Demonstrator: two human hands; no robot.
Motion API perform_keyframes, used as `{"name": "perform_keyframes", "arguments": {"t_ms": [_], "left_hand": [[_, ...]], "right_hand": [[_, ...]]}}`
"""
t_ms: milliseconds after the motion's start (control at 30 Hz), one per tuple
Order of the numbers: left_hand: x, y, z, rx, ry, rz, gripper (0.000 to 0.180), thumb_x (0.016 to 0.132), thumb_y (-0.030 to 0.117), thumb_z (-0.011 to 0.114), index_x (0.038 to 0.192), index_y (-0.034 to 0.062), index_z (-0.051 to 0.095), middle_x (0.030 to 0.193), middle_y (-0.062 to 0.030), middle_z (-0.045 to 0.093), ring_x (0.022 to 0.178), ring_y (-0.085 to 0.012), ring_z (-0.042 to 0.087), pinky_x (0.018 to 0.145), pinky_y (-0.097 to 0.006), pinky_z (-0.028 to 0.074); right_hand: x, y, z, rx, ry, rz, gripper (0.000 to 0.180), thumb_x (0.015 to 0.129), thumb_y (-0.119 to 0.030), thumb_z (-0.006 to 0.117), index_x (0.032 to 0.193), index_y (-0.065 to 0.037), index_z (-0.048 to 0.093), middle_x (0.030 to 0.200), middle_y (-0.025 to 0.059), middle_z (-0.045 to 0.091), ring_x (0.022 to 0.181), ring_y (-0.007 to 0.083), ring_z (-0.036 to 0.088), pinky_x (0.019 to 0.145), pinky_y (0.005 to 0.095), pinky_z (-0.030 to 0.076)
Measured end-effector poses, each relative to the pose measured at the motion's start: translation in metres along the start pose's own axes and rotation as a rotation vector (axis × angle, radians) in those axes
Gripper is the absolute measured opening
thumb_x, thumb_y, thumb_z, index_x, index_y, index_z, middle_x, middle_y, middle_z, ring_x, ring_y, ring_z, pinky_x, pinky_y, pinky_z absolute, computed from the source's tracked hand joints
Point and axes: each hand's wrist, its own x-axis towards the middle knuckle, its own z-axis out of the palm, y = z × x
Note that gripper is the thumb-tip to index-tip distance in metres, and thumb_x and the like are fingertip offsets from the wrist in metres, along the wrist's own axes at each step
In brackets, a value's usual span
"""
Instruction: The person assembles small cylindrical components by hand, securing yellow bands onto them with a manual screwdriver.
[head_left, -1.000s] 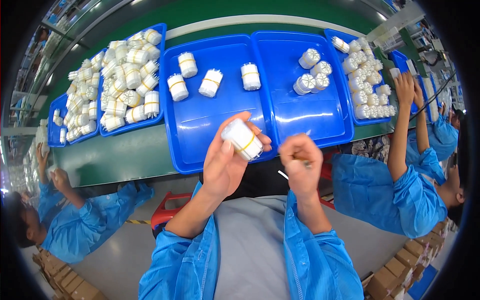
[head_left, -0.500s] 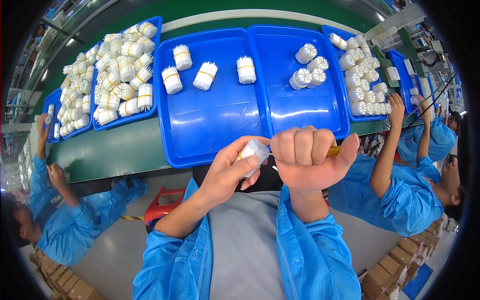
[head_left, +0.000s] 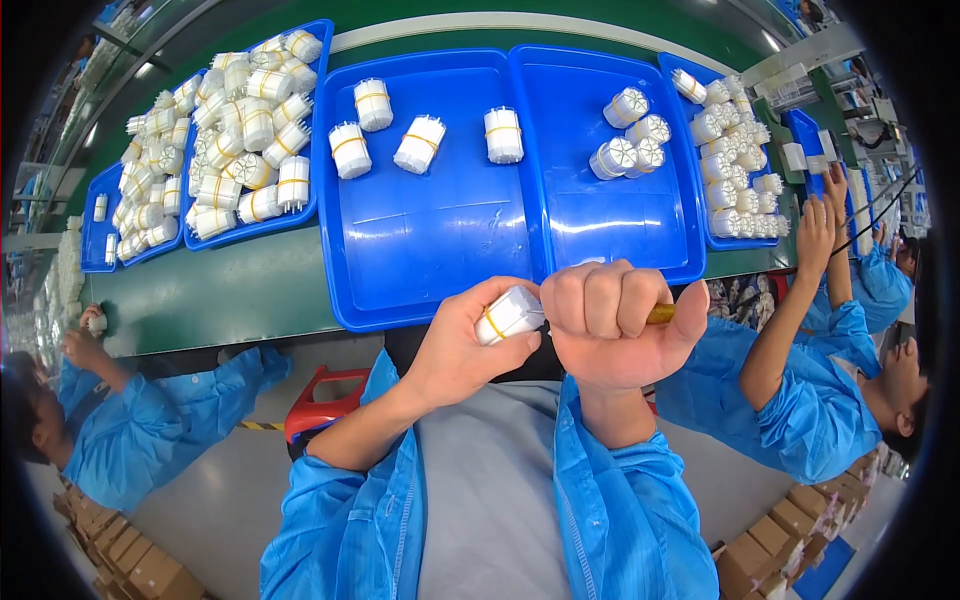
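My left hand (head_left: 462, 350) grips a small white cylindrical bundle with a yellow band (head_left: 508, 313), held close to my chest. My right hand (head_left: 610, 320) is clenched in a fist right beside it, wrapped around a thin tool whose brass-coloured end (head_left: 660, 313) sticks out to the right; the tool's tip is hidden by my fingers. Just beyond my hands lie two blue trays (head_left: 440, 250) (head_left: 600, 225). The left one carries several banded white bundles (head_left: 420, 143); the right one has a small cluster of white bundles standing on end (head_left: 628, 145).
A blue tray heaped with white bundles (head_left: 245, 140) sits at the far left on the green bench (head_left: 210, 290). Another filled tray (head_left: 730, 160) is at the right. A person in blue (head_left: 810, 400) works at my right, another (head_left: 130, 430) at my left. A red stool (head_left: 320, 405) stands below.
My hands have dropped from above the tray toward my chest. My right hand closed into a fist and came against the bundle in my left hand.
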Motion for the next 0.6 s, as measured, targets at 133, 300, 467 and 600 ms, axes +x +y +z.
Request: {"name": "perform_keyframes", "arguments": {"t_ms": [133, 300, 467, 600], "left_hand": [[0.003, -0.001, -0.001, 0.133, 0.018, 0.037, 0.034, 0.081, 0.009, 0.071, 0.113, 0.0016, 0.061, 0.093, -0.0028, 0.064, 0.083, -0.0079, 0.057, 0.073, -0.025, 0.048], [0.006, -0.003, -0.007, 0.002, -0.046, -0.065, 0.039, 0.085, 0.009, 0.071, 0.12, 0.0006, 0.058, 0.09, -0.0031, 0.062, 0.082, -0.0093, 0.06, 0.07, -0.026, 0.05], [0.007, -0.008, -0.015, -0.348, -0.13, -0.095, 0.048, 0.091, 0.015, 0.068, 0.133, 0.0, 0.05, 0.09, -0.0056, 0.061, 0.077, -0.011, 0.062, 0.064, -0.025, 0.053], [0.004, -0.004, -0.011, -0.453, -0.054, -0.057, 0.055, 0.092, 0.019, 0.063, 0.14, -0.0005, 0.043, 0.104, -0.0126, 0.06, 0.076, -0.0133, 0.063, 0.057, -0.025, 0.051]], "right_hand": [[-0.001, 0.002, 0.001, 0.01, 0.026, 0.053, 0.061, 0.101, -0.058, 0.025, 0.059, -0.014, 0.027, 0.05, -0.0028, 0.029, 0.048, 0.0128, 0.023, 0.051, 0.0329, 0.023], [0.003, 0.003, -0.005, 0.094, 0.074, 0.109, 0.061, 0.102, -0.057, 0.025, 0.06, -0.013, 0.029, 0.052, -0.0028, 0.03, 0.049, 0.0134, 0.023, 0.052, 0.0323, 0.023], [0.003, -0.01, -0.008, 0.148, 0.136, -0.039, 0.062, 0.102, -0.058, 0.026, 0.061, -0.013, 0.033, 0.055, -0.0006, 0.034, 0.053, 0.0147, 0.029, 0.054, 0.0319, 0.025], [-0.005, -0.014, -0.013, 0.142, 0.206, -0.05, 0.062, 0.101, -0.059, 0.027, 0.061, -0.013, 0.033, 0.055, -0.0003, 0.034, 0.053, 0.0157, 0.029, 0.054, 0.0326, 0.025]]}}
